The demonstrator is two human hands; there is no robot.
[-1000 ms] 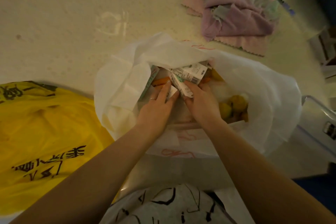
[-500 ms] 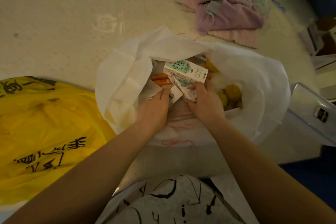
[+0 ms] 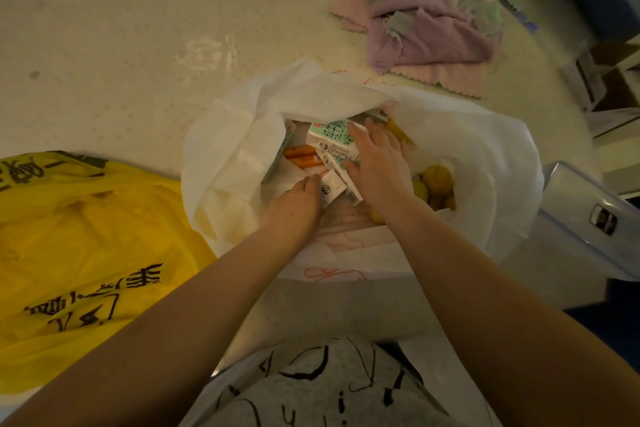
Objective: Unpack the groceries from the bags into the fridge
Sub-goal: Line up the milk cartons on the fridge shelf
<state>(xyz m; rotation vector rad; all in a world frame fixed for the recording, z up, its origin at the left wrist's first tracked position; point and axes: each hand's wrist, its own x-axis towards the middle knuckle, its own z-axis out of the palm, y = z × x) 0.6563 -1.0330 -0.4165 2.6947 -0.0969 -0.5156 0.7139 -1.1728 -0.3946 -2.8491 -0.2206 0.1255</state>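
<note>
Pale speckled countertop (image 3: 121,45) carried a white bag (image 3: 485,156) at centre, a yellow bag (image 3: 86,225) at eight o'clock and pink cloths (image 3: 429,28) at one o'clock. Both hands were inside the white bag, so unpacking looked barely begun. The left hand (image 3: 298,198) pinched a small carton (image 3: 332,187); the right hand (image 3: 377,166), fingers spread, lay flat on a milk carton (image 3: 329,139). Carrots (image 3: 299,156) lay at ten o'clock of the hands, yellow fruit (image 3: 438,177) at three. Next, probably, came lifting the cartons clear together.
</note>
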